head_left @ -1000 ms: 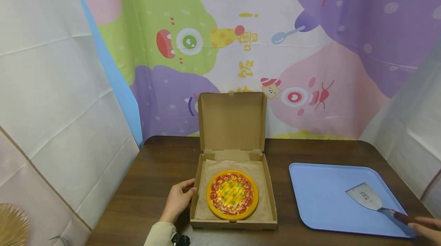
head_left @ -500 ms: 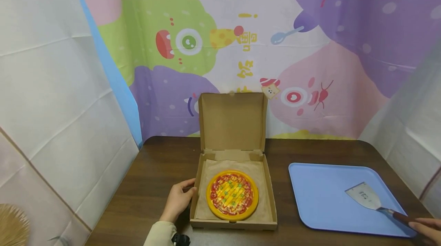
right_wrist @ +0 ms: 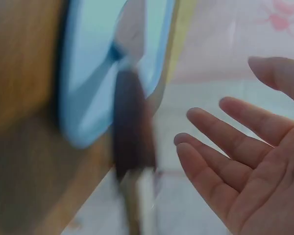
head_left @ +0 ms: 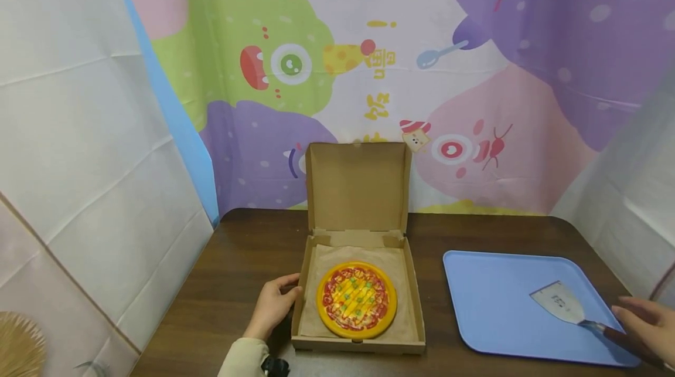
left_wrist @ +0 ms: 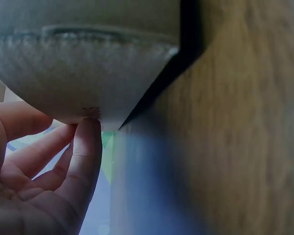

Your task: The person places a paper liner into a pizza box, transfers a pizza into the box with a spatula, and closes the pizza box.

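In the head view, a cardboard pizza box [head_left: 419, 306] stands with its lid raised on the dark wooden table. A round toy pizza [head_left: 357, 299] with a yellow rim lies in it on brown paper. My left hand [head_left: 271, 306] rests with its fingertips against the box's left outer wall; the left wrist view shows the fingers [left_wrist: 85, 161] touching the cardboard [left_wrist: 88, 73]. At the right, a spatula [head_left: 561, 302] with a metal blade and brown handle lies on the blue tray [head_left: 490, 306]. My right hand [head_left: 648, 327] is beside the handle, fingers spread and holding nothing, as the right wrist view confirms.
The tray sits to the right of the box, with a strip of table [head_left: 435, 295] between them. A cartoon-printed cloth [head_left: 379, 72] hangs behind the table. Pale cloth walls flank both sides, and a straw-coloured round object [head_left: 21, 345] shows at lower left.
My right hand has let go of the spatula's handle and lifted slightly up and away, fingers opening. The spatula stays on the tray. My left hand and the box have not visibly moved.
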The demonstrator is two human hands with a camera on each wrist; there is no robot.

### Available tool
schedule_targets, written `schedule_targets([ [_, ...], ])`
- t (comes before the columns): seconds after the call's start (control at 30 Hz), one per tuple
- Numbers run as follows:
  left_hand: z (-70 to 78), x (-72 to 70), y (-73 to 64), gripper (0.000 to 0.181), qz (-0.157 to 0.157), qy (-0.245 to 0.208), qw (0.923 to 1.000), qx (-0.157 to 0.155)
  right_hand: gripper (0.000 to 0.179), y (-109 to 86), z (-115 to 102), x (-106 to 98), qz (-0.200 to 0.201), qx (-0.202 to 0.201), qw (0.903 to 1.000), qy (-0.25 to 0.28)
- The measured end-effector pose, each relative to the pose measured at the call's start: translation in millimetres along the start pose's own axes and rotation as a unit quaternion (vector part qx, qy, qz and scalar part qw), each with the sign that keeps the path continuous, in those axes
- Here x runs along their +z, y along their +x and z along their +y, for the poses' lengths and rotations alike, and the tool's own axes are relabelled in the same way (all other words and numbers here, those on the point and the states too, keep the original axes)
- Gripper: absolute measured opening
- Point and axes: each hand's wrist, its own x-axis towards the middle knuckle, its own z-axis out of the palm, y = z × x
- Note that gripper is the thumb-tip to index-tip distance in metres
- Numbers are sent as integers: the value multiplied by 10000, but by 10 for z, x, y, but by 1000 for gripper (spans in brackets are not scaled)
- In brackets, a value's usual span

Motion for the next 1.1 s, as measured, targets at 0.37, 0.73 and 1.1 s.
schedule_targets([
  [0.37,112,-109,131,34,-5,-204,9998,-25,50,175,-892,169,-858,-1432,9850,433],
  [0.73,372,-262,386,44,-113,255,9991,309,49,422,-1662,629,-719,-1826,9681,1559],
  [1.1,463,-291,754,78,-632,-313,9974,-162,71,714,-2250,1133,-1719,-1186,9405,2679],
])
